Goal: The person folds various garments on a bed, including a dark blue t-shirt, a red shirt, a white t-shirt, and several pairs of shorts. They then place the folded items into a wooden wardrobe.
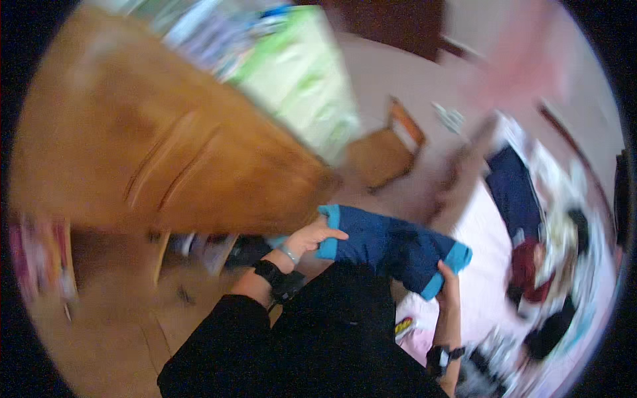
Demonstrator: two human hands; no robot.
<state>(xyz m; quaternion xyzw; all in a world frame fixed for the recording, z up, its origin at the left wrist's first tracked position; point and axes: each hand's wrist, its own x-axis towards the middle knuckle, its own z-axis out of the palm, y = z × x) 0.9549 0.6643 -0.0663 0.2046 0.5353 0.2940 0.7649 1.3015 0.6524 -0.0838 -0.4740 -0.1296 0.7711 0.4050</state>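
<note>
A pair of dark blue boxer shorts (pixel 381 239) with teal bands is stretched out sideways between my hands, in front of my body. My left hand (pixel 312 235) grips the teal band at the left end, thumb on top. My right hand (pixel 449 275) holds the other end between the two teal leg cuffs, with the fingers partly hidden by the cloth. Black straps with small devices are on both wrists, and a bracelet is on my left one.
Wooden cabinet doors (pixel 199 139) stand at the left, with shelves of clothes below. A bed with a pink sheet (pixel 474 229) lies at the right, bearing piled clothes (pixel 551 265) and folded dark trousers (pixel 515 189). Beyond are a wooden chair (pixel 381 156) and a green-white patterned cover (pixel 302 86).
</note>
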